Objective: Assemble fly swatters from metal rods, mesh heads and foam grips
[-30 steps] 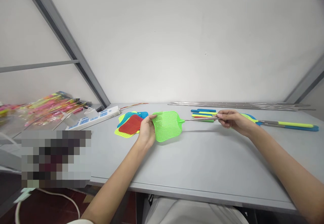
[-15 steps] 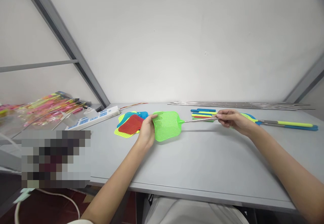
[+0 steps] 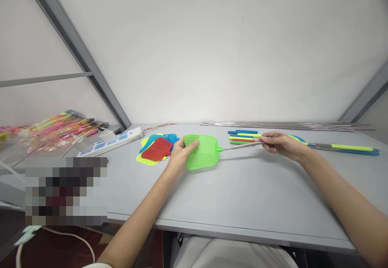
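Note:
A bright green mesh fly swatter head (image 3: 203, 155) sits on the end of a thin metal rod (image 3: 241, 146), held level a little above the table. My left hand (image 3: 181, 151) is closed on the left edge of the green head, thumb lying over the mesh. My right hand (image 3: 280, 143) pinches the rod toward its right end. Beside my left hand lie a red swatter head (image 3: 156, 150) and blue and yellow ones, overlapping. Behind the rod rest several coloured handle tubes (image 3: 242, 132). Swatters with yellow and blue handles (image 3: 353, 148) lie to the right, their heads partly hidden by my right hand.
Long metal rods (image 3: 287, 125) lie along the wall at the back of the grey table (image 3: 242, 203). A white power strip (image 3: 112, 142) with cables is on the left, near a heap of plastic-wrapped colourful items (image 3: 60, 128). A pixelated patch covers the lower left.
My left thumb has moved further over the green mesh. The swatter head has shifted slightly right and its rod tilts slightly more. My right hand still pinches the rod.

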Demonstrator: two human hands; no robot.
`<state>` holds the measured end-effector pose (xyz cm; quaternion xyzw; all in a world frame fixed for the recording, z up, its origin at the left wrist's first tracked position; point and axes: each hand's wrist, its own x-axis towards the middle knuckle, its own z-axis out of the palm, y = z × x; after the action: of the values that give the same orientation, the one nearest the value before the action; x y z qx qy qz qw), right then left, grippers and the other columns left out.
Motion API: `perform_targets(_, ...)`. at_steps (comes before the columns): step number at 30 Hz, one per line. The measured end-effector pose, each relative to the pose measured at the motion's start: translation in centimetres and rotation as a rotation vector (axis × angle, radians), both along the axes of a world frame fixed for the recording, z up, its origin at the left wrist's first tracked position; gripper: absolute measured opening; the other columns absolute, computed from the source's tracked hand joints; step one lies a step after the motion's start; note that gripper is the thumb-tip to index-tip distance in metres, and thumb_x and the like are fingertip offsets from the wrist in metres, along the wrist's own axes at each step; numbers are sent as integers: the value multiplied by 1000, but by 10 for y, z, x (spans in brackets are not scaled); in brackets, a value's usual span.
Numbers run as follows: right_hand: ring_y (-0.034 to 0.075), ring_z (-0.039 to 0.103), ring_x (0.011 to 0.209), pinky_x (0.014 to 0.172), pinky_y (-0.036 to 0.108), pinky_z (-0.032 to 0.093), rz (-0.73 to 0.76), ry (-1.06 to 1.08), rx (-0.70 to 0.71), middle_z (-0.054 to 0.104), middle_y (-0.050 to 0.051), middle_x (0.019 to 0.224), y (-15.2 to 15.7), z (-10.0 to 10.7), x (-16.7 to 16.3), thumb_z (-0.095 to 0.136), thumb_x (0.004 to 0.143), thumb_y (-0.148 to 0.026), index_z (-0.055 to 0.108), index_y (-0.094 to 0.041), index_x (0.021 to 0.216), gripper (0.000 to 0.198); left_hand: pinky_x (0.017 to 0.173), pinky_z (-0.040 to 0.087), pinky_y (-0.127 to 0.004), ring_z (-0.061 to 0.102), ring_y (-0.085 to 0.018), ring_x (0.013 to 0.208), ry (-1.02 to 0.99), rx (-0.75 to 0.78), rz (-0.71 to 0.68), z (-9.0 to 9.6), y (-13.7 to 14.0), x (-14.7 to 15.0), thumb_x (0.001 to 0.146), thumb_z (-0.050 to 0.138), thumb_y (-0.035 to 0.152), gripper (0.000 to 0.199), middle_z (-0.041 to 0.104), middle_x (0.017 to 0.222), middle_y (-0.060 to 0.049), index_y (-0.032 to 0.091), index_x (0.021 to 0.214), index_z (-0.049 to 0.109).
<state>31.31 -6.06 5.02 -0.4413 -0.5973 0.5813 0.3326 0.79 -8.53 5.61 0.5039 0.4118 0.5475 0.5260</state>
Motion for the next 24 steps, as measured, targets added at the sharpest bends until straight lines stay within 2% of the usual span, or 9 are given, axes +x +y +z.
perform_targets(6,6,33,44,42,23,23,-5,55,-33,49,0,58,5,-5,9,57,68,-37,58,-17,70,20,76,41,-31,54,-19,86,-29,-97,-212,2,-7,4,64,59,27,27,59,94,-8,15,88,58)
perform_targets(10,7,36,45,41,23,22,4,23,-56,50,1,56,6,-6,10,60,64,-37,61,-17,74,22,80,39,-33,52,-20,91,32,-146,-306,1,-11,4,66,58,27,29,57,100,-8,16,93,58)
perform_targets(18,7,37,45,42,24,25,13,-54,-70,56,3,59,4,-3,10,63,60,-39,64,-16,77,28,79,40,-35,54,-20,88,52,-189,-318,0,-12,1,66,58,30,27,59,98,-8,17,90,58)
perform_targets(24,7,34,43,40,24,22,-18,-85,-59,56,4,59,3,-7,5,63,59,-42,63,-15,70,29,77,42,-34,54,-20,87,22,-210,-273,-1,-12,3,63,60,31,32,59,96,-10,15,90,58)
